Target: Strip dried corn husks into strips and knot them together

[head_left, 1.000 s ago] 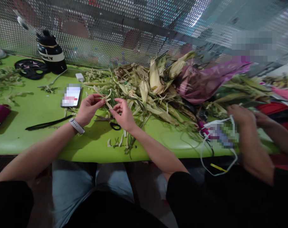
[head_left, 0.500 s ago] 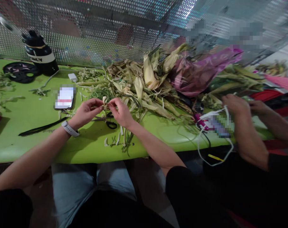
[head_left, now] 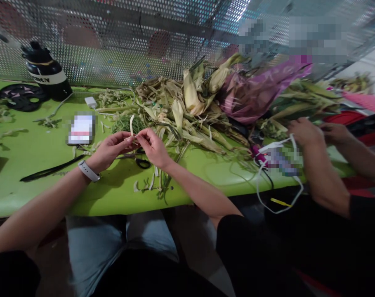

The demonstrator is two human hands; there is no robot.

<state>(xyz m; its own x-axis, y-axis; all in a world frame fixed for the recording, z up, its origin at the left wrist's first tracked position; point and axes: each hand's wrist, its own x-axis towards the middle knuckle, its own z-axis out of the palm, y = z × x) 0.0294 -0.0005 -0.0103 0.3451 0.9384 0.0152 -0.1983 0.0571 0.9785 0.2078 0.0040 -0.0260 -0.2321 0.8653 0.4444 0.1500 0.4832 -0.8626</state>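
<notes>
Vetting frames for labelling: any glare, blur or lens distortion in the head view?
Head view: glare washes out the perforated screen top right; fisheye bends the green table edge; soft shadows under the left hand and right hand, both sharp, pinching a husk strip; the co-worker's hand is slightly smeared.

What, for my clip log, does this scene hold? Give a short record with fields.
left hand: pinches a pale husk strip; watch on the wrist
right hand: pinches the same husk strip, fingertips close to the left's
under the hands: scissors lying on the green table
left of the hands: phone
behind: pile of corn husks
far right: co-worker's hand at the pile
</notes>
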